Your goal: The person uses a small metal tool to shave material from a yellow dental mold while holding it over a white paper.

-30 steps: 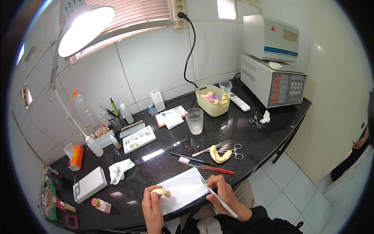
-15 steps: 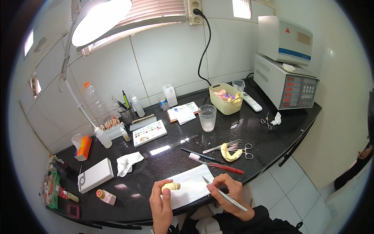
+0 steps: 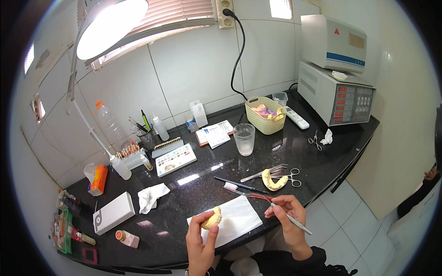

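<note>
My left hand (image 3: 199,241) grips a yellow plaster dental cast (image 3: 213,218) between thumb and fingers, above the left part of a white paper sheet (image 3: 241,221). In my right hand (image 3: 291,215) is a slim silver knife (image 3: 299,225), held like a pen. Its tip points up and left, apart from the cast, near the red-handled toothbrush (image 3: 239,192). Beyond that hand lies a U-shaped yellow dental cast (image 3: 273,186), touching metal scissors-like forceps (image 3: 295,178). A dark slender brush (image 3: 246,185) and tweezers (image 3: 260,173) lie beside them.
A clear cup (image 3: 244,142) and a basket (image 3: 264,124) of casts stand farther back. To the left are a palette (image 3: 176,159), crumpled tissue (image 3: 149,198), white box (image 3: 113,213) and pink bottle (image 3: 127,238). A lamp (image 3: 110,27) hangs above; another person's hand (image 3: 431,173) shows far right.
My right hand with the knife has moved right and up, away from the cast. My left hand has shifted slightly right and turned the cast more upright. The view has tilted a little.
</note>
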Tool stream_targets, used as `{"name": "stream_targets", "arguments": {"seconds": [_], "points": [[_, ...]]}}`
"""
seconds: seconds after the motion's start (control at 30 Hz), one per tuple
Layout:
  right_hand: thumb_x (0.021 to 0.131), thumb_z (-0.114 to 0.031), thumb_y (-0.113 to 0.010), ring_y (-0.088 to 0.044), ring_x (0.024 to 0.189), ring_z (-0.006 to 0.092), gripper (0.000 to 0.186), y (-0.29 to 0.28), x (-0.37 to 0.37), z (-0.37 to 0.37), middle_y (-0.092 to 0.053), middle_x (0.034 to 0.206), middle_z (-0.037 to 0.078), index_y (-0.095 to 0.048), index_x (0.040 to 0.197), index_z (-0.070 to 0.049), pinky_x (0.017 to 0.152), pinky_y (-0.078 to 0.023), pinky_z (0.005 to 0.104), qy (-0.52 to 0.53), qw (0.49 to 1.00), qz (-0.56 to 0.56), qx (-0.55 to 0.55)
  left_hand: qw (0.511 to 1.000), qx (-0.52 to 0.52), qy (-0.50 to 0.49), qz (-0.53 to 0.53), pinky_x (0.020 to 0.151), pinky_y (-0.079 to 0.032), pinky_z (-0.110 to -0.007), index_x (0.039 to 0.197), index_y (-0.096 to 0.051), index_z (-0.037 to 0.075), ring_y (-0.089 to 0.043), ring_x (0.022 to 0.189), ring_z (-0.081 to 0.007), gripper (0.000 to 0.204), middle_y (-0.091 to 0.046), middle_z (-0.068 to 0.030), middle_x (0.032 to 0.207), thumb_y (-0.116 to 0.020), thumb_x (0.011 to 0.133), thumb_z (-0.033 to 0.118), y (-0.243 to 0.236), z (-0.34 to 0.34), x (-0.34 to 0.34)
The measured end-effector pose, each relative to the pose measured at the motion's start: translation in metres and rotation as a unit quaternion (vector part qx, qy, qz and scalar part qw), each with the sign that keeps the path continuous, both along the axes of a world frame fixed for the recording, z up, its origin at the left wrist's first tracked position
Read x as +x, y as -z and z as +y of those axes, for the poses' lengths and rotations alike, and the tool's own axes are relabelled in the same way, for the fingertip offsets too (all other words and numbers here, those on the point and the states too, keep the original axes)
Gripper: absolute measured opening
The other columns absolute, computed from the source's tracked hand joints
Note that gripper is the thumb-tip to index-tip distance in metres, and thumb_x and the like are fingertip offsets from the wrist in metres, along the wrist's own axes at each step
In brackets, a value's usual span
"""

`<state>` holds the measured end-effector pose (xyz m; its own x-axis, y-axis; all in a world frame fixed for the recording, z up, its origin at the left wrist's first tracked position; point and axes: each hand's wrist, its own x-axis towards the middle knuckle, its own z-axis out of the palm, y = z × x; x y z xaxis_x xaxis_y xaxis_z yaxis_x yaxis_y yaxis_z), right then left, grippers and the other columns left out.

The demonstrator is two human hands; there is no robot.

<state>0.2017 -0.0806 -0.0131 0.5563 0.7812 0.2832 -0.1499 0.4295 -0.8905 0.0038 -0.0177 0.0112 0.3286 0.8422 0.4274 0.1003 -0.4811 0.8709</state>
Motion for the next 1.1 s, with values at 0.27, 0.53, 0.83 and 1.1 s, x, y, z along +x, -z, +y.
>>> {"name": "stream_targets", "arguments": {"seconds": [0.27,0.53,0.83,1.1], "points": [[0.087,-0.007,-0.060,-0.063,0.077,0.0158,0.014,-0.004,0.000,0.005,-0.062,0.083,0.013,-0.051,0.095,0.001,0.074,-0.053,0.0291,-0.003,1.000,0.005,-0.012,0.999,-0.035,0.015,-0.026,0.092,-0.040,-0.028,0.118,-0.051,-0.002,-0.053,0.106,-0.0178,0.029,-0.055,-0.0106,0.114,-0.056,0.092,0.009,0.001,0.001,-0.001],[0.083,-0.001,-0.064,-0.064,0.081,0.0156,0.016,0.000,0.000,0.007,-0.065,0.087,0.013,-0.056,0.097,0.003,0.077,-0.052,0.0270,0.006,1.000,-0.025,-0.019,0.997,-0.071,-0.001,-0.041,0.091,-0.039,-0.028,0.114,-0.050,-0.003,-0.052,0.106,-0.0170,0.027,-0.056,-0.0107,0.107,-0.053,0.093,0.012,0.009,0.003,0.005],[0.084,0.002,-0.063,-0.065,0.087,0.0169,0.016,-0.004,0.001,0.011,-0.065,0.098,0.016,-0.057,0.099,0.005,0.082,-0.051,0.0265,-0.028,0.999,0.013,-0.034,0.993,-0.113,0.019,-0.040,0.089,-0.041,-0.027,0.115,-0.050,-0.004,-0.055,0.102,-0.0174,0.026,-0.057,-0.0124,0.111,-0.053,0.093,0.011,0.014,0.011,-0.002],[0.085,0.000,-0.063,-0.065,0.088,0.0197,0.016,-0.006,-0.017,0.015,-0.062,0.106,0.022,-0.057,0.099,0.005,0.085,-0.050,0.0308,-0.070,0.998,-0.004,-0.006,0.994,-0.106,0.029,-0.012,0.082,-0.043,-0.025,0.114,-0.054,-0.003,-0.056,0.095,-0.0141,0.026,-0.061,-0.0107,0.101,-0.051,0.095,0.015,0.006,0.012,-0.003]]}}
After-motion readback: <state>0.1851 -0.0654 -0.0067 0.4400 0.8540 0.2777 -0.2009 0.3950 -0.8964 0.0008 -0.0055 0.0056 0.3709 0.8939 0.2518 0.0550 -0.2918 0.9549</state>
